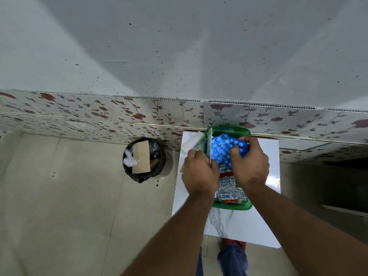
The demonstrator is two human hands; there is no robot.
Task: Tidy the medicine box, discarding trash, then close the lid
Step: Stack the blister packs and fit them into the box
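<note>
Both hands [225, 168] cover the green box's [231, 206] middle; packet print [229, 188] too small to read.

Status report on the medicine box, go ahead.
Left hand gripping a thin flat strip on edge. Right hand clutching blue blister packs over the open green medicine box. Lid not closed. Bin at left, reachable, nothing blocking.
</note>
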